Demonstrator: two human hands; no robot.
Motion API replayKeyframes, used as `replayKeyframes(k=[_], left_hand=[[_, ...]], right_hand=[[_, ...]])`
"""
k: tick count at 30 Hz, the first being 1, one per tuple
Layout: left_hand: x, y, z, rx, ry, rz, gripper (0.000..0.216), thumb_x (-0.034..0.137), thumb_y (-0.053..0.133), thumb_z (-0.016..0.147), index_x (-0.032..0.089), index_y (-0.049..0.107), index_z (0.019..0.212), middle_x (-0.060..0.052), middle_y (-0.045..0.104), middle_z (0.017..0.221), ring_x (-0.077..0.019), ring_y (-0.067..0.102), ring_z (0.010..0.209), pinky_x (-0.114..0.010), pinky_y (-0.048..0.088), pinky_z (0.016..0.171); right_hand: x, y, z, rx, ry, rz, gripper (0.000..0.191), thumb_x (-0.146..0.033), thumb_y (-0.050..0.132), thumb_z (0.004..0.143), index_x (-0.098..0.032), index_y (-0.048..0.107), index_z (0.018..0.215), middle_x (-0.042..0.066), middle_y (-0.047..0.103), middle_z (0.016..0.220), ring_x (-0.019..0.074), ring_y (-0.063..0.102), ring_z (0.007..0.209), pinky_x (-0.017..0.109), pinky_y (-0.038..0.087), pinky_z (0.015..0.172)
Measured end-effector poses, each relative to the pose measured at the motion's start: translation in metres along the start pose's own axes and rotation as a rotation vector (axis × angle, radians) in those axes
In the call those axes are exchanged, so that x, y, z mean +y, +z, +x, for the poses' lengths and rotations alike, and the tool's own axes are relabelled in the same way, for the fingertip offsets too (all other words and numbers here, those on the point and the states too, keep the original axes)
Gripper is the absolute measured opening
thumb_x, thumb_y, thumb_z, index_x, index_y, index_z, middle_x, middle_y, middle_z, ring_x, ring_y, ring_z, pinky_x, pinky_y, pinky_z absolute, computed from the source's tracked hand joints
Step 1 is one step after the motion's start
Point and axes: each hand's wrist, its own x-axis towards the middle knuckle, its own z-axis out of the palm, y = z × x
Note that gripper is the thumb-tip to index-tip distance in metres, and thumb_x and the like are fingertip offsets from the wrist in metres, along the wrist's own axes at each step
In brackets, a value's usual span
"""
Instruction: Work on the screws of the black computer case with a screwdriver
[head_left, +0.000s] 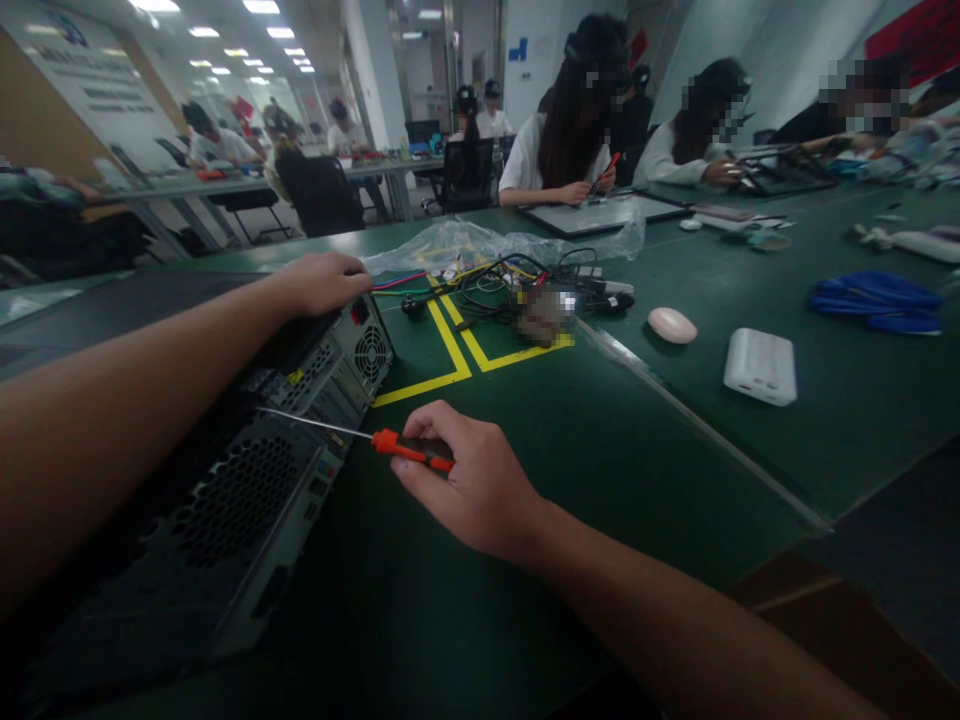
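A black desktop computer case lies at the left with its grey rear panel, vents and ports facing right. My left hand rests on the top at the far rear corner, its fingers curled over the edge and holding it steady. In my right hand is a screwdriver with an orange and black handle, gripped between thumb and fingers. Its long shaft points left, and the tip reaches the rear panel near the upper edge of the large vent. Whether a screw sits at the tip I cannot make out.
Tangled cables and clear plastic wrap lie beyond the case, near yellow tape. Rightward are a pink oval object, a white box-shaped device and a blue bundle. Other people work across the green table.
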Motion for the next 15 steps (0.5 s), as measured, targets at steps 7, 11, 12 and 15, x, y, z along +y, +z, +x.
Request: replayKeyframes(k=[7, 11, 12, 15], left_hand=[[0.0035, -0.0019, -0.0023, -0.020, -0.004, -0.026, 0.076, 0.047, 0.031, 0.112, 0.003, 0.075, 0.157, -0.028, 0.075, 0.161, -0.0426, 0.070, 0.145, -0.051, 0.051, 0.126], [0.0038, -0.0025, -0.0019, -0.021, -0.006, -0.016, 0.077, 0.048, 0.032, 0.111, 0.004, 0.076, 0.157, -0.027, 0.076, 0.159, -0.0413, 0.071, 0.145, -0.048, 0.052, 0.124], [0.0035, -0.0024, -0.0015, -0.021, -0.006, -0.014, 0.077, 0.048, 0.032, 0.111, 0.004, 0.076, 0.156, -0.027, 0.076, 0.158, -0.0415, 0.072, 0.144, -0.049, 0.052, 0.124], [0.0020, -0.0008, 0.0003, -0.015, 0.000, -0.007, 0.078, 0.049, 0.032, 0.111, 0.005, 0.077, 0.156, -0.026, 0.078, 0.156, -0.0426, 0.073, 0.142, -0.051, 0.053, 0.124]], right_hand=[[-0.0010, -0.0010, 0.0003, 0.034, -0.023, -0.003, 0.015, -0.038, 0.075, 0.104, -0.026, 0.069, 0.111, 0.002, 0.081, 0.101, 0.0189, 0.068, 0.080, 0.034, 0.048, 0.080], [-0.0020, -0.0011, 0.0000, 0.054, -0.023, -0.012, 0.017, -0.040, 0.076, 0.104, -0.026, 0.073, 0.113, 0.003, 0.083, 0.103, 0.0192, 0.069, 0.082, 0.034, 0.050, 0.081], [-0.0022, -0.0012, 0.0001, 0.057, -0.018, -0.017, 0.017, -0.041, 0.076, 0.105, -0.025, 0.074, 0.113, 0.004, 0.083, 0.104, 0.0194, 0.069, 0.083, 0.034, 0.050, 0.082], [-0.0026, -0.0018, 0.0011, 0.062, -0.005, -0.024, 0.018, -0.043, 0.077, 0.107, -0.025, 0.076, 0.110, 0.003, 0.082, 0.102, 0.0195, 0.068, 0.084, 0.034, 0.050, 0.081]])
